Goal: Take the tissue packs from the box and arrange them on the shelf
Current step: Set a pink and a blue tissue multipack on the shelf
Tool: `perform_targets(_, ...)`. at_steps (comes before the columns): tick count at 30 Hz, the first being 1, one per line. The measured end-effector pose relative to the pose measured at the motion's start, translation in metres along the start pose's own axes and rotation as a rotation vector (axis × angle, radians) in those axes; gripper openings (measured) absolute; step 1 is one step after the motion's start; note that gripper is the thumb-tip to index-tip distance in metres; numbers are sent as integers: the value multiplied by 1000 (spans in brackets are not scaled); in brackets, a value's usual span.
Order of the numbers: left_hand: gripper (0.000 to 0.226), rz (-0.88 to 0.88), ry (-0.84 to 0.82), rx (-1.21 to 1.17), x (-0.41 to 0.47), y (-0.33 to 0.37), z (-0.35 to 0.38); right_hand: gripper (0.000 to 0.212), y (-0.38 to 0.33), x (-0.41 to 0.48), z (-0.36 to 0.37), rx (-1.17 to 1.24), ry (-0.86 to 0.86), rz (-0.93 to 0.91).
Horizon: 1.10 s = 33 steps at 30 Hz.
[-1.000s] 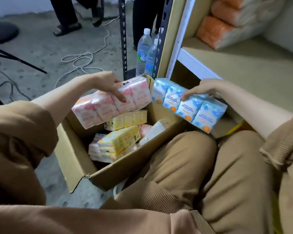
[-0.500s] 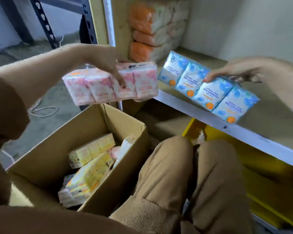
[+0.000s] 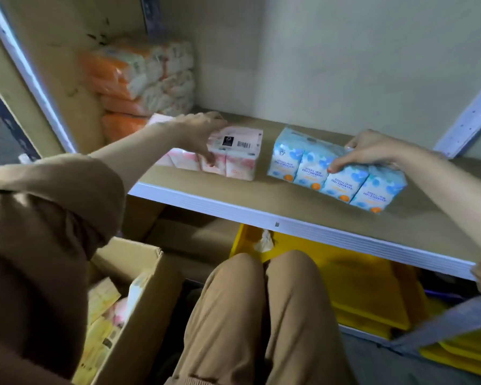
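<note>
A pink tissue pack (image 3: 231, 154) lies on the shelf board (image 3: 261, 190), barcode side up, and my left hand (image 3: 197, 132) grips it from above. To its right a blue tissue pack (image 3: 336, 173) rests on the same board at a slant, with my right hand (image 3: 370, 151) closed over its top. The cardboard box (image 3: 139, 309) stands at the lower left beside my knees, with yellow and pink packs (image 3: 103, 315) inside.
Orange and white tissue bundles (image 3: 139, 84) are stacked at the shelf's back left corner. Yellow bins (image 3: 358, 290) sit under the shelf. A white upright post (image 3: 472, 115) rises at the right. My knees (image 3: 261, 301) are close to the shelf's front edge.
Both hands carried their packs from above the box up onto the shelf board. The view swung from the box up to the shelf.
</note>
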State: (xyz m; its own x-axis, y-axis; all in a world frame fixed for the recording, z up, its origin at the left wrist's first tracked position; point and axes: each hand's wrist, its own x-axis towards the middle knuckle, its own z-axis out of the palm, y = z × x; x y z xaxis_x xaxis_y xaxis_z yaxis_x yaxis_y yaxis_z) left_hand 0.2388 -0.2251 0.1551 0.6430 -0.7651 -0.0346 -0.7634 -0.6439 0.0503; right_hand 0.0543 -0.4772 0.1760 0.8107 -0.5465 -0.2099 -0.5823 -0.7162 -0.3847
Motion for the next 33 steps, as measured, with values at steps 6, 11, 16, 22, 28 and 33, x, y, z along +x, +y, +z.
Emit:
perform_targets(6, 98, 13, -77, 95, 33, 20, 21, 66, 27, 18, 15, -72, 44, -21)
perform_targets(11, 101, -35, -185, 103, 44, 23, 18, 90, 33, 30, 17, -94, 6, -64)
perform_targets(16, 86, 198, -30, 212, 34, 40, 11, 85, 11, 30, 17, -198, 69, -264)
perform_targets(22, 42, 600, -34, 640, 27, 77, 15, 50, -15, 36, 31, -262, 118, -383)
perform_targets(28, 38, 638, -210, 858, 46, 87, 46, 52, -14, 39, 37, -290, 116, -364)
perform_targets(33, 34, 452, -256, 860, 52, 101, 55, 55, -12, 39, 38, -282, 99, -357)
